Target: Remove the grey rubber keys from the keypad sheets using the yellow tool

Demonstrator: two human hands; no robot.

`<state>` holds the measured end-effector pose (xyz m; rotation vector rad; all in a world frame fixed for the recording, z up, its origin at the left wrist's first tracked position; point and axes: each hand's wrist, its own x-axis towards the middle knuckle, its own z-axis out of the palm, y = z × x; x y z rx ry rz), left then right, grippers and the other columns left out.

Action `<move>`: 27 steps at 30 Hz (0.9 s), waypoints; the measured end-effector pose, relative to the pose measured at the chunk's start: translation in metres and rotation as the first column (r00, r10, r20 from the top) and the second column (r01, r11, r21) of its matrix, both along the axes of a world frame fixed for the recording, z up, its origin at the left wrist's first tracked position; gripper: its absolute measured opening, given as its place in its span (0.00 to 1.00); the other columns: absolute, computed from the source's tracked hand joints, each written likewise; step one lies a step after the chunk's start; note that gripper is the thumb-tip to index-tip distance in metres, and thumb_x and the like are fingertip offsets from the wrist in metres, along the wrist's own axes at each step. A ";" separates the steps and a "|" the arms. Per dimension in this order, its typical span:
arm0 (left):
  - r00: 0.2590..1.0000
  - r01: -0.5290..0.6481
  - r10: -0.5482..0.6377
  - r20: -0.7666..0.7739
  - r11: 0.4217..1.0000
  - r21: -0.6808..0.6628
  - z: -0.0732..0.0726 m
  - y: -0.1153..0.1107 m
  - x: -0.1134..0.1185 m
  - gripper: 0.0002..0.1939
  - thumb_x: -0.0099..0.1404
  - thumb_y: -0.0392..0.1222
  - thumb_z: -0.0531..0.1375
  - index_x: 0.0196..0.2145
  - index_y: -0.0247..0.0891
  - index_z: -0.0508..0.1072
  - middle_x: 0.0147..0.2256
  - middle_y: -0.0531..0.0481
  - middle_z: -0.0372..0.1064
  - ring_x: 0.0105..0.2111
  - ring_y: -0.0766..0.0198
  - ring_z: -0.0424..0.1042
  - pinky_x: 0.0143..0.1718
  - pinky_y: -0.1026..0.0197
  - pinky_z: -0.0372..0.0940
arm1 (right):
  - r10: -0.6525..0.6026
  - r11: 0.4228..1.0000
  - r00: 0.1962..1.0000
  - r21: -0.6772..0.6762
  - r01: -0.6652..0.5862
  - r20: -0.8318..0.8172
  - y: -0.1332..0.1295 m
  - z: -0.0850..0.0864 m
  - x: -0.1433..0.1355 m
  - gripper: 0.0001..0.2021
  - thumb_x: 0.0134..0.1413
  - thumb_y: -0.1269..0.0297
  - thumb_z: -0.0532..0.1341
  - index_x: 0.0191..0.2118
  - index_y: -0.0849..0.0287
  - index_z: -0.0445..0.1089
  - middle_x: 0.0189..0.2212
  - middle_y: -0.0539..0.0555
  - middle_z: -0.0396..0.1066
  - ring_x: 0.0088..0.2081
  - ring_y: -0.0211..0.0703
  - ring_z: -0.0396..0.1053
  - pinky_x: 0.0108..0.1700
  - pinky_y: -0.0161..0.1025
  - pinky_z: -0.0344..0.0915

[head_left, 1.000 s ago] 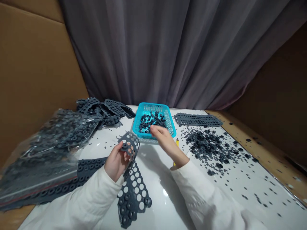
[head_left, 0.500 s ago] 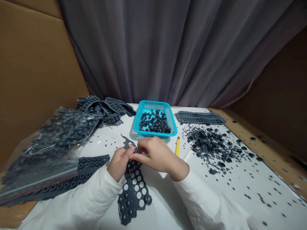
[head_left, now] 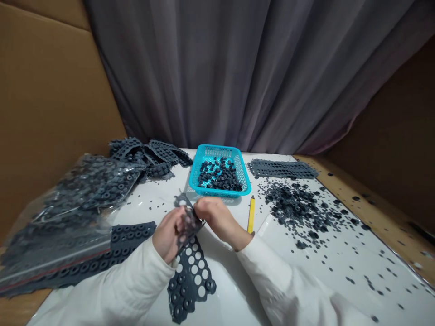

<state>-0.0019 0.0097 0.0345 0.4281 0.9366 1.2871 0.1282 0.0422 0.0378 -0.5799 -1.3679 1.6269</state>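
Observation:
A dark grey rubber sheet (head_left: 193, 277) with punched round holes and several rings still in its lower part hangs down from my hands over the white tabletop. My left hand (head_left: 168, 233) grips its upper end from the left, fingers slightly blurred. Close against it, my right hand (head_left: 217, 219) pinches the sheet's upper right edge between thumb and fingers; any ring inside that pinch is hidden. Just beyond the hands stands a turquoise basket (head_left: 192, 181) holding many small black rings (head_left: 224, 176). A yellow-handled tool (head_left: 251, 215) lies right of my right hand.
To the left lie a clear zip bag of rings (head_left: 98, 181), a ringed rubber strip (head_left: 132, 235) and heaped sheets (head_left: 149, 156). A flat perforated sheet (head_left: 282, 169) rests at the back right, before a pile of black scraps (head_left: 302, 206). Cardboard walls and a grey curtain (head_left: 204, 72) enclose the table.
The upper part of the sheet has turned between my hands. My left fingers have loosened and shifted, and my right hand has drawn back slightly and rotated.

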 end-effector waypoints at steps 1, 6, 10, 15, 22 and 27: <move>0.999 -0.036 0.036 0.019 0.999 -0.022 0.001 0.002 -0.002 0.17 0.53 0.41 0.62 0.15 0.35 0.59 0.14 0.56 0.57 0.17 0.71 0.60 0.21 0.69 0.59 | -0.037 0.998 0.993 -0.054 0.031 -0.115 0.001 0.000 0.000 0.19 0.50 0.61 0.55 0.15 0.58 0.48 0.13 0.43 0.44 0.18 0.32 0.43 0.24 0.34 0.46; 0.990 -0.002 -0.003 0.140 0.999 0.033 -0.002 0.005 -0.005 0.21 0.56 0.38 0.60 0.12 0.37 0.54 0.11 0.59 0.48 0.15 0.72 0.56 0.24 0.68 0.62 | -0.022 0.992 0.953 -0.127 -0.017 -0.301 0.005 0.012 0.009 0.21 0.52 0.53 0.56 0.17 0.59 0.50 0.16 0.44 0.45 0.19 0.33 0.43 0.26 0.35 0.48; 0.986 0.018 -0.026 0.167 0.999 0.046 -0.006 0.005 -0.002 0.21 0.57 0.37 0.58 0.12 0.36 0.55 0.11 0.58 0.48 0.15 0.72 0.54 0.23 0.68 0.61 | 0.123 0.979 0.933 -0.111 -0.169 -0.338 0.005 0.016 0.013 0.25 0.54 0.46 0.52 0.17 0.59 0.48 0.16 0.45 0.43 0.19 0.33 0.42 0.26 0.35 0.47; 0.981 0.024 -0.025 0.192 1.000 0.009 -0.002 0.005 -0.003 0.21 0.61 0.37 0.54 0.12 0.36 0.56 0.11 0.57 0.48 0.15 0.71 0.54 0.23 0.68 0.60 | 0.196 0.958 0.905 -0.125 -0.259 -0.378 0.006 0.013 0.015 0.28 0.52 0.41 0.50 0.15 0.59 0.46 0.15 0.45 0.43 0.19 0.34 0.41 0.26 0.35 0.47; 0.976 0.015 -0.009 0.215 1.000 -0.023 0.000 0.004 -0.004 0.22 0.64 0.35 0.48 0.12 0.37 0.54 0.10 0.56 0.48 0.15 0.70 0.55 0.24 0.67 0.62 | 0.162 0.972 0.949 -0.121 -0.200 -0.270 0.014 0.004 0.015 0.32 0.53 0.37 0.43 0.13 0.59 0.45 0.16 0.46 0.44 0.19 0.34 0.44 0.28 0.37 0.51; 0.968 0.034 0.006 0.251 0.987 -0.154 0.009 0.003 -0.009 0.16 0.62 0.36 0.50 0.16 0.37 0.58 0.11 0.57 0.52 0.13 0.70 0.58 0.19 0.66 0.61 | -0.383 0.916 0.851 0.265 0.301 0.359 0.034 -0.001 0.038 0.25 0.49 0.39 0.52 0.18 0.58 0.59 0.19 0.49 0.55 0.25 0.39 0.54 0.32 0.40 0.54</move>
